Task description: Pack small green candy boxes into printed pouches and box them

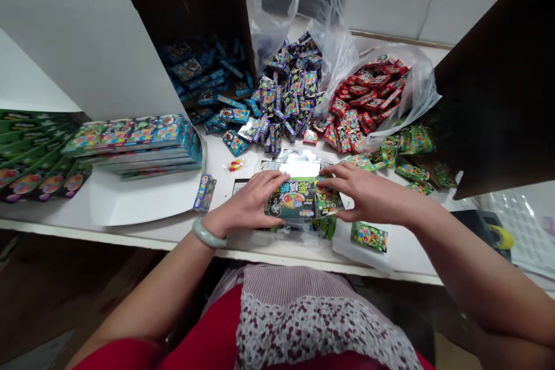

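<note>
My left hand (249, 202), with a pale green bangle on the wrist, grips the left end of a green printed card pack (291, 203) lying at the table's front edge. My right hand (366, 193) pinches a small green candy box (328, 199) against the pack's right end. A clear plastic sleeve (299, 159) lies just behind the pack. Another small green box (369, 236) rests on the table below my right wrist.
Heaps of small boxes lie behind: blue (208, 78) in a brown carton, purple (288, 95), red (362, 101) in a clear bag, green (410, 147) at right. Stacks of finished packs (134, 141) and flat green cards (30, 153) sit at left. A tape roll (500, 237) is at right.
</note>
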The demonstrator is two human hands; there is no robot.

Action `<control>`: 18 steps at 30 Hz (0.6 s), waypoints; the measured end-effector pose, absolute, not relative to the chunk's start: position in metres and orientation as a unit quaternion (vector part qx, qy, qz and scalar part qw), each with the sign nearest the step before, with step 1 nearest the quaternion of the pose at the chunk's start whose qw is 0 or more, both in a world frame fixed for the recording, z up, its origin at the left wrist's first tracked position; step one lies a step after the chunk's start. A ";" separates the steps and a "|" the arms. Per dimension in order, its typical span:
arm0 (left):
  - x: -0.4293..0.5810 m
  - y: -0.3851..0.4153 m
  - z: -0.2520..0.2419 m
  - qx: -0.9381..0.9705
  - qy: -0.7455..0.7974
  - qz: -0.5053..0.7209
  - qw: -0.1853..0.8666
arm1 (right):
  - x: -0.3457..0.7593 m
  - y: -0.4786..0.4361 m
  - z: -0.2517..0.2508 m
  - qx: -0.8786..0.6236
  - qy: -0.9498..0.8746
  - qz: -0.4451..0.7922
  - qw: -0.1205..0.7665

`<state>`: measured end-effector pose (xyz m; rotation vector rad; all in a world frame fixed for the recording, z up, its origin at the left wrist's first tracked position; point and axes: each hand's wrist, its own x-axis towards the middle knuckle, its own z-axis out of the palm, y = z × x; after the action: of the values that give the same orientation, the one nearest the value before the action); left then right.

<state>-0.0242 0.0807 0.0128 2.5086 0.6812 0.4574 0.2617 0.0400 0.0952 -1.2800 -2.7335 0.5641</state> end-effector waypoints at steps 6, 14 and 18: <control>-0.028 0.086 0.012 0.906 0.261 0.191 0.271 | 0.266 0.041 0.103 -0.411 -0.894 0.166 0.063; -0.027 0.084 0.008 0.891 0.290 0.220 0.272 | 0.255 0.027 0.094 -0.486 -0.862 0.067 0.125; -0.026 0.081 0.009 0.901 0.288 0.219 0.241 | 0.254 0.026 0.093 -0.441 -0.887 0.108 0.087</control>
<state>-0.0259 0.0809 0.0087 2.4641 0.7885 0.5983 0.2541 0.0256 0.0925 -1.3129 -2.6407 0.3206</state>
